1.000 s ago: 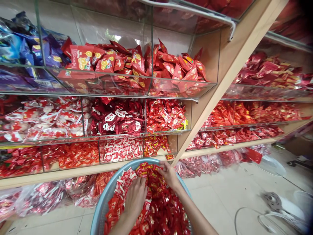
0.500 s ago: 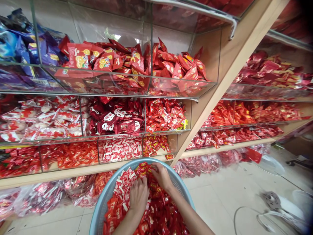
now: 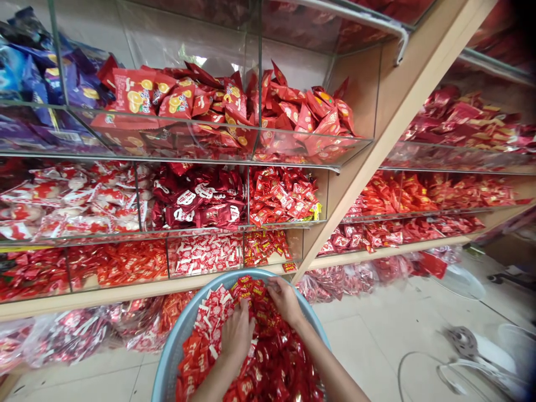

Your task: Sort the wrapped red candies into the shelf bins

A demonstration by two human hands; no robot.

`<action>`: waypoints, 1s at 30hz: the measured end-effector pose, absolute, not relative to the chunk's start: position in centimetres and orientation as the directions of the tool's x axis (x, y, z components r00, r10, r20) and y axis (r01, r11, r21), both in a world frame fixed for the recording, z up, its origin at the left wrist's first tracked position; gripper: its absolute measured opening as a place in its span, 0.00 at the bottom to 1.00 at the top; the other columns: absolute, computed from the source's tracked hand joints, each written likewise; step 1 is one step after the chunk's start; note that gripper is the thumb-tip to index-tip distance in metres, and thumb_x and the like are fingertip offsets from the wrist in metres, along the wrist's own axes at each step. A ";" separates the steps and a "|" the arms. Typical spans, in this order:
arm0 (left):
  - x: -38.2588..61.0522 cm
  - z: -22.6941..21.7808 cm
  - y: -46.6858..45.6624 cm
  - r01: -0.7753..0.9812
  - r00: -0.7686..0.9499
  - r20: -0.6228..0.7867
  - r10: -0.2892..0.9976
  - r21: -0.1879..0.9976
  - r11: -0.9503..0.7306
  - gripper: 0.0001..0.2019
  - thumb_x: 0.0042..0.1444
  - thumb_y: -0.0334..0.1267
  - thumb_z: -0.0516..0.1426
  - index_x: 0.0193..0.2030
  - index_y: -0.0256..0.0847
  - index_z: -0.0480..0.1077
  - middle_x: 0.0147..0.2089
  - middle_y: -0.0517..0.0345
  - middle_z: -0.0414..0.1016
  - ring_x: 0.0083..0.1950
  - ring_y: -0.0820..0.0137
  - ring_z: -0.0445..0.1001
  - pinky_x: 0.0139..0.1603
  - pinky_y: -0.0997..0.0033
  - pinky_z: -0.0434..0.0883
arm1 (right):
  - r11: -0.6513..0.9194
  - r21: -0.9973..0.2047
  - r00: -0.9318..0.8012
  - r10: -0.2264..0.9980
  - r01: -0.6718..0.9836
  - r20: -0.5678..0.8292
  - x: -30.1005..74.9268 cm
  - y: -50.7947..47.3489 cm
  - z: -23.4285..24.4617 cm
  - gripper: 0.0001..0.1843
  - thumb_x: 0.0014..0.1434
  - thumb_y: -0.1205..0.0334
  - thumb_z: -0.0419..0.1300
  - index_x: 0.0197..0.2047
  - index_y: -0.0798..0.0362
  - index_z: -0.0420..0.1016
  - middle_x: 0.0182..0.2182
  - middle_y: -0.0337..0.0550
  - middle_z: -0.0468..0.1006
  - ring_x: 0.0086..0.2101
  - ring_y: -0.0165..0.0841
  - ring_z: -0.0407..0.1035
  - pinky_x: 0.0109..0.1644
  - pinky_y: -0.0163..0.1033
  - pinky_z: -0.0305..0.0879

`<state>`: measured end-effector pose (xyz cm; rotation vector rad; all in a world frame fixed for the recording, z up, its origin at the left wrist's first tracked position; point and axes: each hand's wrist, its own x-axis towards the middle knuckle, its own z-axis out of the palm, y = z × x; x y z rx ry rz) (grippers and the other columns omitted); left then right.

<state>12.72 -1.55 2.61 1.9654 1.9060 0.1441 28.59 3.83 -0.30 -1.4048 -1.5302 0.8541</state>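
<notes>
A light blue plastic basket (image 3: pixel 170 349) holds a heap of small wrapped candies. Red-and-white wrapped candies (image 3: pixel 214 312) lie at the heap's left, and red ones with yellow print (image 3: pixel 251 290) at the back. Dark red shiny candies (image 3: pixel 280 363) fill the front right. My left hand (image 3: pixel 237 332) rests over the middle of the heap, fingers stretched forward and thumb apart. By the back right of the basket, my right hand (image 3: pixel 285 301) has its fingers curled down at the candies near the rim; what is under its fingertips is hidden.
Beyond the basket stand wooden shelves (image 3: pixel 335 223) with clear-walled bins of red packets (image 3: pixel 178 100) and candies. Plastic bags of candies (image 3: pixel 69 338) lie beneath the lowest shelf. On the tiled floor at right are a white appliance (image 3: pixel 486 349) and a looping cable (image 3: pixel 400 371).
My right hand has shifted slightly right, toward the basket's rim. My left hand has drawn back a little and turned, moving apart from the right and uncovering more yellow-printed candies.
</notes>
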 end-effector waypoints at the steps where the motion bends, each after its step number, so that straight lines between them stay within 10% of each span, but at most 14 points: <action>1: 12.5 2.9 -1.6 0.922 0.061 -0.198 0.978 0.387 0.021 0.14 0.57 0.35 0.47 0.50 0.38 0.62 0.42 0.47 0.74 0.39 0.66 0.74 0.32 0.72 0.64 | 0.121 -0.911 0.013 0.990 0.394 0.138 28.6 3.8 -0.2 0.14 0.55 0.56 0.54 0.42 0.53 0.71 0.36 0.46 0.76 0.36 0.37 0.70 0.42 0.41 0.66; 8: 11.4 5.6 -0.3 0.799 0.015 -0.151 0.988 0.596 0.079 0.08 0.56 0.44 0.49 0.35 0.42 0.60 0.31 0.60 0.72 0.30 0.71 0.70 0.27 0.75 0.57 | 0.095 -0.912 0.035 0.992 0.398 0.119 29.1 4.1 -0.3 0.14 0.55 0.56 0.54 0.42 0.54 0.71 0.35 0.47 0.76 0.35 0.37 0.70 0.42 0.41 0.65; 21: 10.9 5.4 2.0 0.835 0.071 0.038 0.997 0.544 -0.080 0.15 0.59 0.47 0.44 0.38 0.39 0.63 0.36 0.52 0.72 0.28 0.69 0.71 0.23 0.73 0.61 | 0.218 -0.837 0.052 0.958 0.502 0.281 31.4 7.4 4.5 0.16 0.59 0.56 0.50 0.44 0.56 0.70 0.33 0.47 0.76 0.33 0.35 0.70 0.39 0.38 0.65; 30: 1.0 5.4 -1.9 0.811 -0.188 0.174 0.967 0.583 0.053 0.15 0.56 0.52 0.48 0.39 0.45 0.64 0.38 0.58 0.76 0.32 0.68 0.76 0.29 0.73 0.67 | -0.189 -0.160 0.163 0.974 0.969 -0.160 31.5 16.3 5.5 0.14 0.55 0.68 0.55 0.45 0.59 0.72 0.44 0.59 0.74 0.45 0.40 0.70 0.44 0.39 0.64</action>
